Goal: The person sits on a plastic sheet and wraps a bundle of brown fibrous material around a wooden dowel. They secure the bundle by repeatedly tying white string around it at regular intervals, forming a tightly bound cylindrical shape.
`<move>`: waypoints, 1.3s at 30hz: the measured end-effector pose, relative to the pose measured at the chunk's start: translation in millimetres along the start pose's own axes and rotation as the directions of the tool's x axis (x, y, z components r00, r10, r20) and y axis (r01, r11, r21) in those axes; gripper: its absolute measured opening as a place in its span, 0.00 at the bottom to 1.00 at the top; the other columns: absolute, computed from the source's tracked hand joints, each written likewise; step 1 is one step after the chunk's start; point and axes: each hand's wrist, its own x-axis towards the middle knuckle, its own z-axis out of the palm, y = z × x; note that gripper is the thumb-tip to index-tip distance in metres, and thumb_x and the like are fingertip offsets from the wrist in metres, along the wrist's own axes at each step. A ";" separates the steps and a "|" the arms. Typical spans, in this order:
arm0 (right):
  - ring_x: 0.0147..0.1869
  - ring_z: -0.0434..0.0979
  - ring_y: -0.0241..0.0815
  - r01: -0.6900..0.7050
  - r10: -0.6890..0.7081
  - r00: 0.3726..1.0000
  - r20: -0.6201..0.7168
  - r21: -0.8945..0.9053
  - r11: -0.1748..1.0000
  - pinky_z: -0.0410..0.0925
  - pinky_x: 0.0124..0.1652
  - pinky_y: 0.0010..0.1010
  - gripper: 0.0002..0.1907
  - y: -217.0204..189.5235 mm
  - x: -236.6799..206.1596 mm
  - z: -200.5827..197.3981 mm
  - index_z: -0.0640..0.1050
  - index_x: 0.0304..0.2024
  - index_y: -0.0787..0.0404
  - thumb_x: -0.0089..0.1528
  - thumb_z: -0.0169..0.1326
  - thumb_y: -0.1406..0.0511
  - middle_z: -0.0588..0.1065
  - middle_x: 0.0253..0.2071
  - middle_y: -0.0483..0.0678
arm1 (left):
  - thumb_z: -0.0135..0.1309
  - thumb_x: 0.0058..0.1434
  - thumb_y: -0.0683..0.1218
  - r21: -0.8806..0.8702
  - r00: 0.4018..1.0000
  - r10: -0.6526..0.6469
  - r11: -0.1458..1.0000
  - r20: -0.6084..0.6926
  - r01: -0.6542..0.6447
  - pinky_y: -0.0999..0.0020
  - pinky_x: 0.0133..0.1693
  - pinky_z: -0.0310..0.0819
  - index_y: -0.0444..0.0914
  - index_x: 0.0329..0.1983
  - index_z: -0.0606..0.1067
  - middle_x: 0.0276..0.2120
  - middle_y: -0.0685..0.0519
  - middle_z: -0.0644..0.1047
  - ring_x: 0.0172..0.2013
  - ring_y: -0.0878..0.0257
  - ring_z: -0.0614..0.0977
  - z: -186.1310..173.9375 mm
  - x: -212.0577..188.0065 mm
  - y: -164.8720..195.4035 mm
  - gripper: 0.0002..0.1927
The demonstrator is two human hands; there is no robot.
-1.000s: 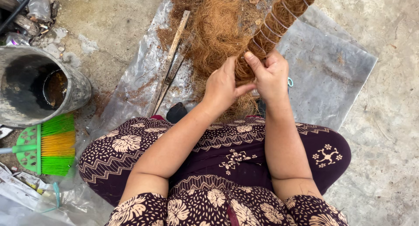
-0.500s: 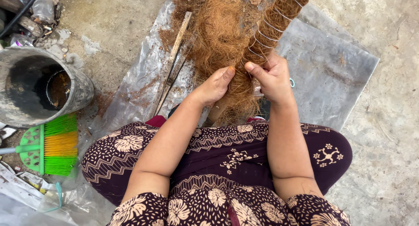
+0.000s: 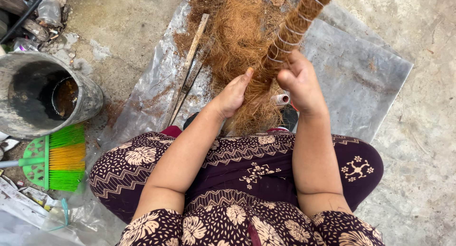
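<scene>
From the head view, a fibre-wrapped pole bound with thin white thread slants from the lap up to the top right edge, its long axis diagonal, its far end pointing away and rightward. The right hand has its fingers curled closed around the pole's lower part. The left hand presses loose coconut fibre against it, fingers nearly straight. A thread spool lies between the hands on grey plastic sheeting. A green and yellow broom lies beside a metal bucket.

1 head cam, looking straight down, close over the left hand and right hand; lap below them, ground sheet beyond. No 2nd view.
</scene>
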 end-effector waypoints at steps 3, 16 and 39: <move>0.24 0.56 0.23 -0.035 0.059 0.993 -0.104 0.216 0.976 0.50 0.24 0.17 0.15 -10.0 0.0 1.9 0.69 0.56 0.58 0.69 0.52 0.62 0.66 0.27 0.37 | 0.37 0.72 0.71 0.145 0.979 -0.028 0.988 -0.200 0.057 0.53 0.64 0.54 0.29 0.71 0.61 0.65 0.40 0.64 0.63 0.54 0.63 -6.0 9.1 -3.0 0.44; 0.23 0.62 0.32 -0.117 -0.093 0.976 -0.198 -0.833 0.540 0.57 0.25 0.26 0.08 -56.0 -16.5 33.4 0.78 0.34 0.62 0.63 0.63 0.65 0.65 0.19 0.42 | 0.40 0.65 0.73 0.169 0.950 0.103 0.984 -0.295 -0.054 0.52 0.70 0.53 0.26 0.65 0.65 0.64 0.39 0.72 0.68 0.51 0.68 -1.3 2.7 19.6 0.48; 0.30 0.58 0.27 0.007 -0.089 0.985 -0.145 -0.488 0.873 0.53 0.30 0.25 0.19 -15.0 -4.8 0.0 0.71 0.25 0.64 0.67 0.63 0.65 0.63 0.24 0.36 | 0.41 0.54 0.83 0.085 0.976 0.141 0.984 0.163 -0.156 0.71 0.27 0.65 0.35 0.42 0.73 0.25 0.52 0.74 0.23 0.66 0.72 25.5 -23.7 43.5 0.48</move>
